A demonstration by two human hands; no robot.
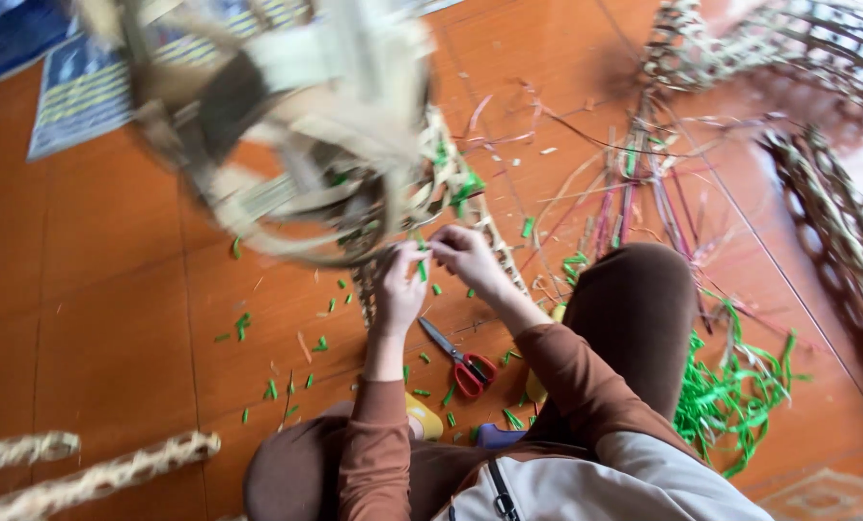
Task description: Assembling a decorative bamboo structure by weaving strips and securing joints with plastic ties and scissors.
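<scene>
I sit on an orange tiled floor with a woven cane basket frame in front of me, blurred by motion. My left hand and my right hand meet at its lower edge, both pinching a thin green strip where it joins the weave. A braided straw band runs down from the basket past my right hand. Red-handled scissors lie on the floor just below my wrists.
Short green offcuts litter the floor. A heap of green strips lies by my right knee, pink and natural strands beyond. Woven open-work pieces stand at the right, braided ropes at the lower left, a patterned mat upper left.
</scene>
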